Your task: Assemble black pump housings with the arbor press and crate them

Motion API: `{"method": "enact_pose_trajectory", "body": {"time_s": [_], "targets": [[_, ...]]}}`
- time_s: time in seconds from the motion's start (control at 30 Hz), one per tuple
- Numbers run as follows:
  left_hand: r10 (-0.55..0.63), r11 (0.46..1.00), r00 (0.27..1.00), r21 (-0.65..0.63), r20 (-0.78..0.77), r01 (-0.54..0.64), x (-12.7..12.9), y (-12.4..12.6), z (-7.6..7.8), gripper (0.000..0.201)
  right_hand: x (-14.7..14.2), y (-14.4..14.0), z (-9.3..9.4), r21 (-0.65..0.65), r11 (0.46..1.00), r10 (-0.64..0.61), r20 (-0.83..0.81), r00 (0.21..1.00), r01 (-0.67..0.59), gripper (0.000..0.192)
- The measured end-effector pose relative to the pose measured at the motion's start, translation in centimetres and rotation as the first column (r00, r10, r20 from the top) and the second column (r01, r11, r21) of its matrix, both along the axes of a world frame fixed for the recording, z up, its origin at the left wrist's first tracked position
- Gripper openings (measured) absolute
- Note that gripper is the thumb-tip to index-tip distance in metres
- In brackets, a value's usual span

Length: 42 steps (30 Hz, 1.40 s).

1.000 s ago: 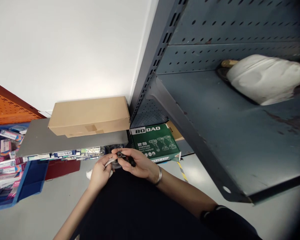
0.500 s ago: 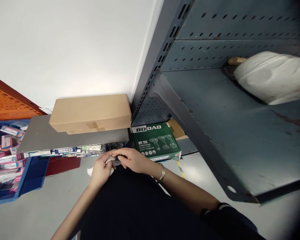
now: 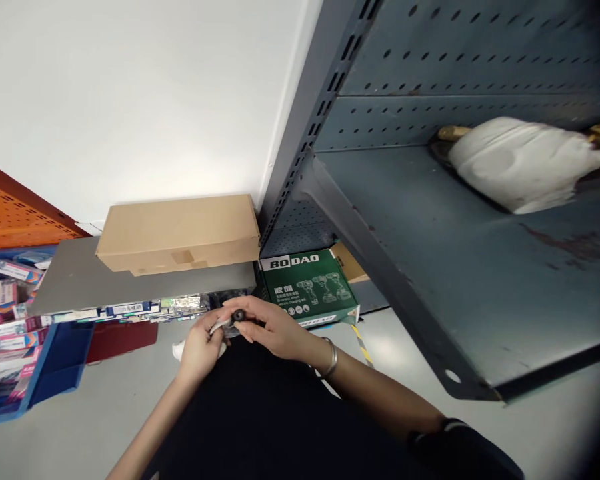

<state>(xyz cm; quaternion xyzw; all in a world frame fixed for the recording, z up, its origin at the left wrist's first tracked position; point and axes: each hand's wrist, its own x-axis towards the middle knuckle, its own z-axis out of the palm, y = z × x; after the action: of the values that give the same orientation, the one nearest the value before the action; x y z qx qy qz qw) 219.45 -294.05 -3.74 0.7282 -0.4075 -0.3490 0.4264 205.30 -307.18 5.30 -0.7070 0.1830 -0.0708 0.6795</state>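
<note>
Both hands meet in front of my dark top. My left hand [image 3: 201,345] is closed around a crumpled white cloth or tissue [image 3: 178,351], which pokes out past the wrist side and between the fingers. Pinched in the fingers of my right hand [image 3: 273,328] is a small dark cylindrical piece [image 3: 239,315] with a round hollow end facing up. Something clear or greyish shows just below it between the hands, too small to make out. A silver bangle [image 3: 331,358] circles my right wrist.
Ahead, a cardboard box [image 3: 180,230] rests on a grey cabinet top [image 3: 80,277]. A green BODAO drill box [image 3: 310,283] stands beside it. On the right, a metal shelf [image 3: 430,247] holds a white wrapped bundle [image 3: 520,163]. A blue bin [image 3: 63,367] of small packets stands left.
My right fingers have shifted and opened slightly, and the dark piece's hollow end now shows between them. The white cloth stays in my left hand. The view has moved slightly.
</note>
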Motion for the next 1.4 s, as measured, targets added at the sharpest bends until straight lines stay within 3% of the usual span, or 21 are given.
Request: {"method": "enact_pose_trajectory", "body": {"time_s": [0.3, 0.53, 0.7, 0.93, 1.23, 1.4], "targets": [[-0.004, 1.000, 1.000, 0.011, -0.001, 0.004, 0.0, -0.1, 0.5, 0.041, 0.3, 0.3, -1.0, 0.091, 0.996, 0.007, 0.051, 0.999, -0.012, 0.023], [0.003, 1.000, 1.000, 0.003, -0.019, -0.003, 0.0, -0.1, 0.5, 0.038, 0.6, 0.4, -0.6, -0.112, 0.994, 0.018, 0.021, 1.000, -0.015, 0.022], [0.015, 1.000, 0.999, 0.003, -0.038, -0.015, 0.0, -0.2, 0.5, 0.041, 0.7, 0.6, -0.9, -0.321, 0.947, 0.035, 0.003, 0.999, -0.032, 0.032], [0.028, 1.000, 0.998, 0.007, -0.063, -0.028, -0.1, 0.0, 0.5, 0.040, 0.7, 0.5, -0.9, -0.285, 0.958, 0.030, -0.033, 0.999, -0.038, 0.032], [0.043, 0.998, 0.992, 0.039, -0.120, -0.039, -0.3, 0.0, 1.0, 0.044, 0.6, 0.7, -2.4, -0.474, 0.876, 0.065, -0.057, 0.996, -0.084, 0.041], [0.050, 0.998, 0.992, 0.048, -0.117, -0.044, -0.4, 0.2, 0.9, 0.047, 0.5, 0.9, -2.7, -0.471, 0.876, 0.089, -0.065, 0.994, -0.109, 0.046]]}}
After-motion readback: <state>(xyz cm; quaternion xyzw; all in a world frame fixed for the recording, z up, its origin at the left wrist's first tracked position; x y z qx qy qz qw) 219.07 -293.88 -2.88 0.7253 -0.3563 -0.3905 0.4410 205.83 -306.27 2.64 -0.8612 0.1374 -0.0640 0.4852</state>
